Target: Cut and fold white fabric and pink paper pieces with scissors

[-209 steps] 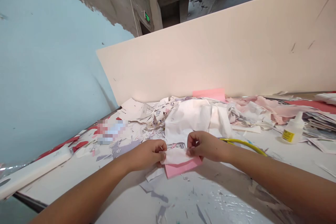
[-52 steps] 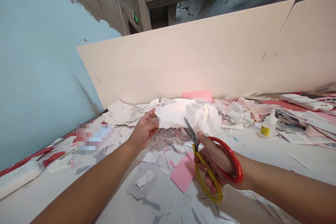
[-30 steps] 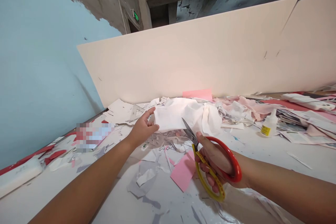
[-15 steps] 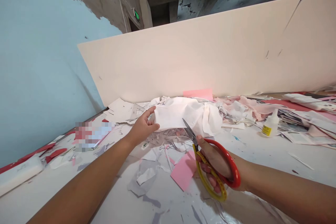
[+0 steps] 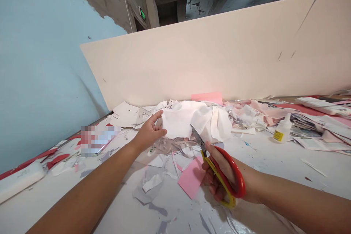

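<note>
A crumpled white sheet [image 5: 192, 120] is heaped near the far side of the tabletop [image 5: 276, 164], on a litter of paper scraps. Its left edge is touched by the left hand [image 5: 149, 131], whose fingers [image 5: 156, 124] are held open and spread, with nothing gripped. A pair of steel scissors with red and yellow loop handles [image 5: 238, 179] is gripped by the right hand [image 5: 216, 179], its fingers [image 5: 211, 186] closed around the handles. The nearly closed blades are pointed at the sheet's lower edge; contact cannot be told. A pink paper piece [image 5: 191, 177] is lying just beside the right hand. Further right, a small white glue bottle with a yellow label [image 5: 282, 129] is standing before stacked papers [image 5: 309, 131]. A long cream board [image 5: 192, 62] is propped behind.
</note>
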`<state>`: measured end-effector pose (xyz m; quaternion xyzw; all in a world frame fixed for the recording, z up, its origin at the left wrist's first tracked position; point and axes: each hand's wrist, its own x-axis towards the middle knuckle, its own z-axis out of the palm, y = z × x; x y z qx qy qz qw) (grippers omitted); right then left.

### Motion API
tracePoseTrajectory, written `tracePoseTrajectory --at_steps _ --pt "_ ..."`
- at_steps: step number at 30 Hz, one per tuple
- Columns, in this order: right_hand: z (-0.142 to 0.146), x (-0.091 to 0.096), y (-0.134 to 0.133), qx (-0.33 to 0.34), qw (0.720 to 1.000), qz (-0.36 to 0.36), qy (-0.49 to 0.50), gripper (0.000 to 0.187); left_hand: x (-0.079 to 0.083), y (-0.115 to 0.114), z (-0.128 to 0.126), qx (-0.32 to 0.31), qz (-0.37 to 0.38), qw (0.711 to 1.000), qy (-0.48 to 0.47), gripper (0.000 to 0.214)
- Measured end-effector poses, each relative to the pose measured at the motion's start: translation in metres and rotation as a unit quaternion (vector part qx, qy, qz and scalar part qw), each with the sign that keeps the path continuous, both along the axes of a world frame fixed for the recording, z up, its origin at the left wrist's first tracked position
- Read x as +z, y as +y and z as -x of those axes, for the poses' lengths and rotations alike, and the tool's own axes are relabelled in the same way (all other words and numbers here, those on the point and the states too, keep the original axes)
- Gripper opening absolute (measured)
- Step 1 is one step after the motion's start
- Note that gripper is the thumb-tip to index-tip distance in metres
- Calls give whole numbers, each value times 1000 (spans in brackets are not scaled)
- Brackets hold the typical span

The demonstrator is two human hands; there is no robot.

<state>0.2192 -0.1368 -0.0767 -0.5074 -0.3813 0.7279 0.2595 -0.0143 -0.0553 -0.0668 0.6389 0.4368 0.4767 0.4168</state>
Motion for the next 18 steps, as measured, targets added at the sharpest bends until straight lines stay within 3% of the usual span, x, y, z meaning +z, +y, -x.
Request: tracePoseTrajectory --at_steps 5,13,18 --pt "1 14 1 19 1000 2 15 60 3 -1 -2 5 0 1000 -29 76" --pt "6 8 12 13 999 12 30 58 7 -6 -4 -1 -2 999 -47 71" --pt "8 8 17 -8 999 -25 -27 58 6 -5 -3 -2 2 999 -42 72"
